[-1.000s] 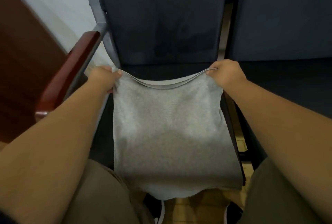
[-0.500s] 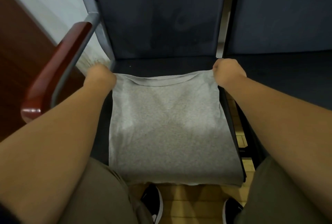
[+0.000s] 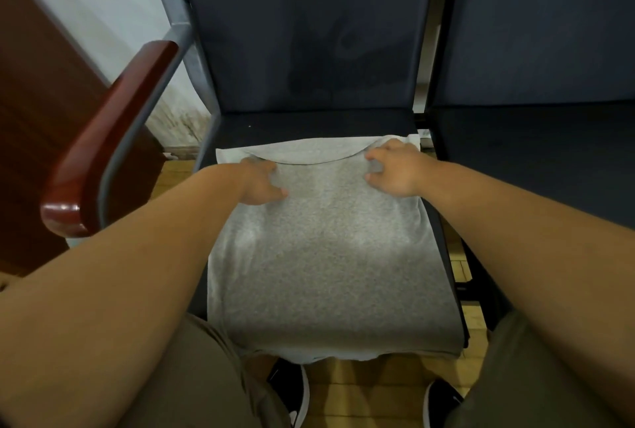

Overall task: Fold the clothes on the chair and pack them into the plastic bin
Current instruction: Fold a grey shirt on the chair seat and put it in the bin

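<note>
A grey shirt (image 3: 330, 256) lies flat on the dark chair seat (image 3: 309, 125), its neckline toward the backrest and its hem hanging a little over the front edge. My left hand (image 3: 263, 183) rests on the cloth near the left shoulder, fingers spread and pointing right. My right hand (image 3: 391, 170) rests near the right shoulder, fingers loosely bent on the fabric. Neither hand pinches the cloth. The plastic bin is not in view.
A red-brown wooden armrest (image 3: 113, 139) on a grey metal frame stands at the left. A second dark chair (image 3: 536, 84) adjoins on the right. A brown panel (image 3: 41, 111) fills the far left. My knees and black shoes (image 3: 295, 390) are below the seat.
Both hands have let go of the shirt's top corners and moved inward onto the cloth. The shirt now lies flat on the seat, with its neckline laid down.
</note>
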A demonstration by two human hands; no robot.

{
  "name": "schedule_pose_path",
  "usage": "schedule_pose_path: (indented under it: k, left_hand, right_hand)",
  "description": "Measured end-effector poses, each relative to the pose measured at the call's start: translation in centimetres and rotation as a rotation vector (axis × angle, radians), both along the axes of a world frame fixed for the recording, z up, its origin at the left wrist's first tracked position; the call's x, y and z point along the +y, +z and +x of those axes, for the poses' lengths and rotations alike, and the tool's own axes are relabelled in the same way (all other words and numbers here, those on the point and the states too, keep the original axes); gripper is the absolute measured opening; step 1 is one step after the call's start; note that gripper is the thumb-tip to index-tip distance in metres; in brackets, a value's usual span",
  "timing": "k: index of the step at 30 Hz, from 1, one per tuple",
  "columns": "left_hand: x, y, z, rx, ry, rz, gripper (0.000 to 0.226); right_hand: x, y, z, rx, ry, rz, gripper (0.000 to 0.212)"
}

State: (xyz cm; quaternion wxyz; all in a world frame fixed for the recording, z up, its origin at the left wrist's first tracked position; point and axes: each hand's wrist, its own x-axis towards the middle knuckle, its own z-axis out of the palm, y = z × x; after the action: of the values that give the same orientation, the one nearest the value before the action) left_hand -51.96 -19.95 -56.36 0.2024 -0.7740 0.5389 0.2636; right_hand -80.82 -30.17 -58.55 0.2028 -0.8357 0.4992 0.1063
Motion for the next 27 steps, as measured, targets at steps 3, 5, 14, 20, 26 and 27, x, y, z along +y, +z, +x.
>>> schedule_pose_path:
  k: [3, 5, 14, 20, 26, 27]
  left_hand:
    - [-0.5, -0.5, 0.6, 0.005, 0.023, -0.059, 0.088]
    - [-0.9, -0.6, 0.8, -0.006, 0.025, -0.081, 0.087]
    - [-2.8, -1.0, -0.2, -0.093, 0.092, -0.105, 0.087]
    - [-2.4, 0.0, -0.4, -0.083, 0.197, -0.078, 0.1]
    - [0.7, 0.5, 0.3, -0.031, 0.126, 0.015, 0.093]
    - [1.2, 0.2, 0.5, -0.036, 0.106, 0.025, 0.096]
  right_hand:
    - [-0.4, -0.1, 0.0, -0.007, -0.031, -0.004, 0.066]
    - [-0.6, -0.1, 0.2, 0.001, -0.035, -0.013, 0.065]
    - [0.2, -0.1, 1.9, 0.118, -0.093, -0.111, 0.071]
    - [0.8, 1.0, 1.8, 0.103, -0.089, -0.098, 0.072]
    - [2.3, 1.1, 2.8, 0.053, -0.05, 0.031, 0.082]
    - [2.4, 0.9, 3.0, 0.071, -0.043, 0.038, 0.083]
